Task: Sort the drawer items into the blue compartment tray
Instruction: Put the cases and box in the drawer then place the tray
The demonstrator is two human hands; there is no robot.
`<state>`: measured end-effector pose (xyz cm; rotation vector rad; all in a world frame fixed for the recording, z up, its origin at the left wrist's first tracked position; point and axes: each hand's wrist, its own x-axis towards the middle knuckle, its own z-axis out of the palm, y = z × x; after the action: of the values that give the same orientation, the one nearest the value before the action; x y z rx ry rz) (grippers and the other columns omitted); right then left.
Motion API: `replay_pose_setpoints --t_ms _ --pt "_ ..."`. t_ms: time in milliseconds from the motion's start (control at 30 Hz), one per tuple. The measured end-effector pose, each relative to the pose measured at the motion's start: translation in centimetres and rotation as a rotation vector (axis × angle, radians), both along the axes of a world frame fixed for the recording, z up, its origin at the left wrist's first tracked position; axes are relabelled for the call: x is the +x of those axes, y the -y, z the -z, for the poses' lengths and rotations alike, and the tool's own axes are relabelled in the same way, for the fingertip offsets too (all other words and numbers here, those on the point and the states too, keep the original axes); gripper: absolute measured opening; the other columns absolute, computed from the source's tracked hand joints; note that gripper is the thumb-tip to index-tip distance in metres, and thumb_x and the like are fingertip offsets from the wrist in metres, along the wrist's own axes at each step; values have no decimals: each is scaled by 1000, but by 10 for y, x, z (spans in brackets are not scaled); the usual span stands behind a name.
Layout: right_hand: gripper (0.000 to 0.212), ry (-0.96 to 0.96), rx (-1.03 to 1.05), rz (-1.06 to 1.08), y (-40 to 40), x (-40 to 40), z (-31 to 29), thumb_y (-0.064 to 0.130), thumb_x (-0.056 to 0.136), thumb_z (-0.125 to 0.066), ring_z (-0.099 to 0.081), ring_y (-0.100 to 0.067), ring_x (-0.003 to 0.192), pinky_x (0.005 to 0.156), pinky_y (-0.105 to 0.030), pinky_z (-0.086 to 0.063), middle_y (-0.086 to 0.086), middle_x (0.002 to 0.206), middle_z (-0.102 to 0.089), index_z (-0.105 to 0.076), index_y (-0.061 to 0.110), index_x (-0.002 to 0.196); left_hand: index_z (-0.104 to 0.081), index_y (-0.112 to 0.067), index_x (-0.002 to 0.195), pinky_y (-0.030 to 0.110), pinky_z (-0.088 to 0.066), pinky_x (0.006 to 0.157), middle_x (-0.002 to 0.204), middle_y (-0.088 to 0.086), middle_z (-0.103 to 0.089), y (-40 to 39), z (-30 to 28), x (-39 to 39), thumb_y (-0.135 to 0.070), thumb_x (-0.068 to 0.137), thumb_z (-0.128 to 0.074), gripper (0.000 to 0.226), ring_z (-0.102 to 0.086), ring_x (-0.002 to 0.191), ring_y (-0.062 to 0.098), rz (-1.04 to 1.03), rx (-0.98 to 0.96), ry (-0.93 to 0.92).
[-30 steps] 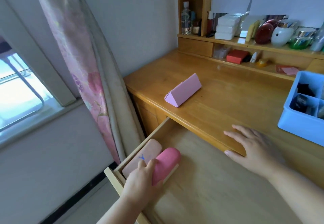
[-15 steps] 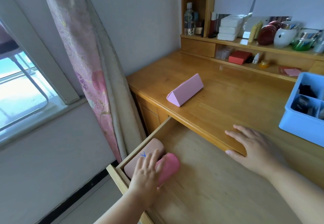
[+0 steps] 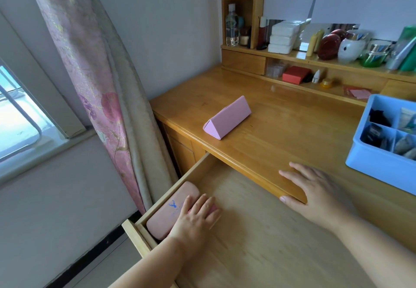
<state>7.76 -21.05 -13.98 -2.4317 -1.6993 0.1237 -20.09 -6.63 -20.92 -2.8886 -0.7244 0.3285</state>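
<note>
Wooden counter (image 3: 292, 130), drawer (image 3: 236, 231) pulled open. Left hand (image 3: 195, 218) curls over bright pink case (image 3: 212, 209) beside pale pink case (image 3: 171, 211); right hand (image 3: 315, 193) flat on counter edge. Step: pickup. Next: lift toward blue compartment tray (image 3: 380, 166).

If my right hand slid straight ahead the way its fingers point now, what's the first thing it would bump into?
Your right hand lies flat on the desk edge, fingers pointing forward and left. Going straight on, it would probably meet the pink triangular case first, though depth is hard to judge. The desktop between them looks bare.
</note>
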Motion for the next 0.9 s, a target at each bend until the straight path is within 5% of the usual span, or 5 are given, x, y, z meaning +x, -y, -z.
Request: replay_pose_setpoints --t_ms 133,367,567,700,900 --pt "62 5 1 0 0 0 -1 69 82 -43 -24 -10 137 107 -27 -30 19 152 -22 -29 50 140 -5 -28 150 56 6 113 159 11 10 -3 4 0 -35 92 -42 69 7 146 31 -31 -19 -114" --pt "62 -1 9 -1 -2 -1 -1 69 82 -42 -20 -8 137 108 -24 -23 20 152 -18 -28 51 140 -50 -7 131 44 -41 103 133 13 -49 -60 -77 50 -25 78 -74 60 -50 119 32 -115 -56 860" --pt "64 -34 36 1 0 1 4 73 81 -33 -16 -7 138 111 -26 -20 23 152 -12 -24 53 140 -12 -23 150 40 -41 103 151 4 -29 -133 -115 143 -40 76 -76 99 -37 133 24 -665 -569 833" --pt "64 -43 32 -5 -1 3 5 74 80 -32 -13 -7 138 112 -27 -19 24 152 -9 -22 53 140 -48 -20 130 21 -41 58 97 -5 -55 -151 -104 149 -32 72 -76 66 -52 83 12 -752 -562 773" --pt "62 -57 29 -11 -1 1 -1 68 83 -41 -14 -6 138 110 -24 -17 22 152 -12 -25 52 140 -60 -25 115 18 -36 52 81 -14 -55 -110 -103 120 -27 72 -75 46 -51 71 3 -641 -558 981"
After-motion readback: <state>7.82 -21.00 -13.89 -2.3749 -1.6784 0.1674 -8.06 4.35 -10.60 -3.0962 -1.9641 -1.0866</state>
